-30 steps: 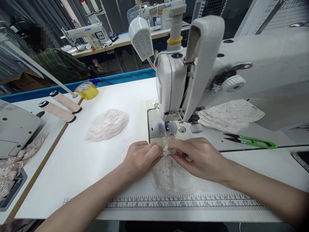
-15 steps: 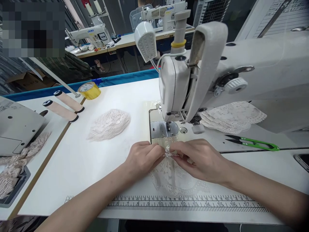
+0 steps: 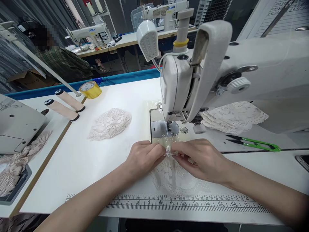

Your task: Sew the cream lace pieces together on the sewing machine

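A piece of white lace [image 3: 172, 178] hangs down over the white table just in front of the sewing machine's needle plate [image 3: 160, 129]. My left hand [image 3: 145, 158] pinches its upper edge from the left, and my right hand [image 3: 201, 159] pinches the same edge from the right, with the fingertips of both close together. The presser foot [image 3: 169, 126] of the sewing machine [image 3: 180, 87] stands a little beyond my fingers. Some fingertips are hidden behind the hands.
A lace piece [image 3: 110, 124] lies at left, more lace [image 3: 234, 116] under the machine arm. Green thread snips [image 3: 256, 144] are at right. Thread cones [image 3: 61, 110], yellow tape [image 3: 90, 90] and another machine [image 3: 19, 125] stand left. A person [image 3: 61, 62] sits beyond.
The view has shifted slightly. Both hands keep their pinch on the lace at nearly the same spot.
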A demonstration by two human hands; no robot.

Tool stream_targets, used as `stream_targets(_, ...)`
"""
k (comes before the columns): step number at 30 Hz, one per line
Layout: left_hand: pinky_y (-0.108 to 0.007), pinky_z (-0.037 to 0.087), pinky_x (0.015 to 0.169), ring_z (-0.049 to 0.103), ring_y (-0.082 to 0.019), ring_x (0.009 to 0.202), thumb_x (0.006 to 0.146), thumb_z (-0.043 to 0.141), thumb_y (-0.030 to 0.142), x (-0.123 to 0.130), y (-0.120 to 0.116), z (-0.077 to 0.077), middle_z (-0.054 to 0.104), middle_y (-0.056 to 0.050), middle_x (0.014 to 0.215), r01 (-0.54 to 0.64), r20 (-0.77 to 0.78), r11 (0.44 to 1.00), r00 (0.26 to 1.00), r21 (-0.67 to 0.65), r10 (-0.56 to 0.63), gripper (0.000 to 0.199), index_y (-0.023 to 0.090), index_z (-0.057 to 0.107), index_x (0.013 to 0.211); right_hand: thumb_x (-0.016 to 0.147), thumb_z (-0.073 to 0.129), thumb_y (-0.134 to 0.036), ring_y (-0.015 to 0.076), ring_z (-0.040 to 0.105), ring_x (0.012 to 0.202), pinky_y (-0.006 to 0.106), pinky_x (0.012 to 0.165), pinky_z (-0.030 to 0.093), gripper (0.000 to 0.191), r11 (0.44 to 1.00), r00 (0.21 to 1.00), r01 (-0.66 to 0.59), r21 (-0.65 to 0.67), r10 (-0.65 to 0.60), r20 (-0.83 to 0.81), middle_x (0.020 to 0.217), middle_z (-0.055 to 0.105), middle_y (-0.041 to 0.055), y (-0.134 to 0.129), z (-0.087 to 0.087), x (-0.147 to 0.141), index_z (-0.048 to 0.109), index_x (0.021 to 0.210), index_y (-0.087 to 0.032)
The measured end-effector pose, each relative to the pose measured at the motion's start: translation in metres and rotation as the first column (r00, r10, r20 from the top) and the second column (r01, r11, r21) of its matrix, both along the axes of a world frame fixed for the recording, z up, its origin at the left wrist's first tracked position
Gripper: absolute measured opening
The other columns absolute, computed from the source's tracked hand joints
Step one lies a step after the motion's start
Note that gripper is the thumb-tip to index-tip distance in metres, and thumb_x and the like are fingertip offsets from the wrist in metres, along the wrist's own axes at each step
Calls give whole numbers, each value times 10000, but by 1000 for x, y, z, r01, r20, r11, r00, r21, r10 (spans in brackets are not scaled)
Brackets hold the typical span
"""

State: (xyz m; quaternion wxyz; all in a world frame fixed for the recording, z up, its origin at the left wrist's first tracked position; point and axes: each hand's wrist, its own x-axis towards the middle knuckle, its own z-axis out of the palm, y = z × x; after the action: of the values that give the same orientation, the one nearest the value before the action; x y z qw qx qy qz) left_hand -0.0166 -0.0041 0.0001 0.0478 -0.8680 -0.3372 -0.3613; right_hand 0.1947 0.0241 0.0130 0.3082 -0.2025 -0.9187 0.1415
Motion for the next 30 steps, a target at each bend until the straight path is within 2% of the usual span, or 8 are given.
stream_targets(11, -196, 325, 444, 316, -59, 430, 946, 487, 146, -1, -2, 0, 455, 89, 538, 2, 11, 1000, 1000, -22, -2, 233, 203, 403, 737, 910, 456, -92, 92, 493, 497, 229, 465, 358, 177, 998, 1000, -11, 67, 10, 8, 625, 585, -59, 1, 0, 0, 534, 1039, -184)
stream_targets(14, -193, 330, 433, 332, -57, 422, 941, 498, 159, 0, -4, 1, 479, 89, 549, 8, 28, 1000, 1000, -29, -7, 169, 196, 437, 788, 909, 509, -88, 94, 475, 483, 241, 450, 364, 125, 976, 999, 11, 217, -3, -41, 586, 563, -59, 2, -3, 1, 571, 985, -165)
stream_targets(16, -187, 358, 434, 372, -58, 420, 941, 487, 163, 1, -5, 2, 508, 88, 562, 4, 45, 996, 999, -91, 0, 39, 177, 493, 905, 882, 552, -63, 105, 503, 515, 256, 465, 395, 119, 924, 998, 14, 383, 12, -64, 601, 590, -37, 2, -5, 3, 605, 941, -153)
stream_targets(20, -174, 446, 494, 499, -57, 464, 934, 473, 123, 3, -7, 4, 579, 74, 593, 34, 56, 975, 998, -219, -22, 202, 173, 554, 1113, 834, 639, -81, 125, 572, 609, 266, 503, 455, 80, 776, 995, -80, 625, 99, 4, 650, 634, -3, 1, -2, 8, 668, 864, -149)
stream_targets(22, -170, 471, 518, 553, -57, 504, 936, 502, 132, 3, -8, 3, 622, 53, 636, 52, 62, 979, 997, -195, -41, 179, 182, 595, 1080, 819, 672, -100, 120, 568, 605, 261, 502, 460, 53, 721, 992, -117, 683, 116, 47, 634, 626, -6, 1, 2, 9, 685, 838, -147)
stream_targets(25, -170, 500, 550, 602, -61, 548, 926, 537, 136, 3, -9, 2, 667, 34, 677, 40, 77, 987, 997, -158, -28, 107, 164, 626, 979, 809, 690, -98, 116, 566, 603, 255, 507, 459, 41, 674, 989, -140, 725, 126, 74, 609, 609, -9, -1, 8, 10, 695, 815, -138)
stream_targets(28, -169, 506, 569, 628, -67, 580, 895, 559, 106, 4, -12, 6, 698, 26, 700, 31, 120, 976, 993, -214, -5, 86, 152, 630, 909, 807, 687, -81, 119, 564, 598, 261, 496, 434, 46, 687, 987, -149, 711, 147, 66, 602, 610, -4, -3, 10, 11, 696, 827, -121)
stream_targets(30, -155, 465, 511, 597, -56, 537, 883, 580, 119, 6, -13, 11, 688, 44, 674, 42, 154, 922, 988, -386, 19, 77, 166, 638, 861, 838, 649, -79, 103, 526, 542, 259, 466, 388, 71, 791, 993, -115, 601, 116, 38, 569, 588, -24, -3, 8, 11, 683, 814, -136)
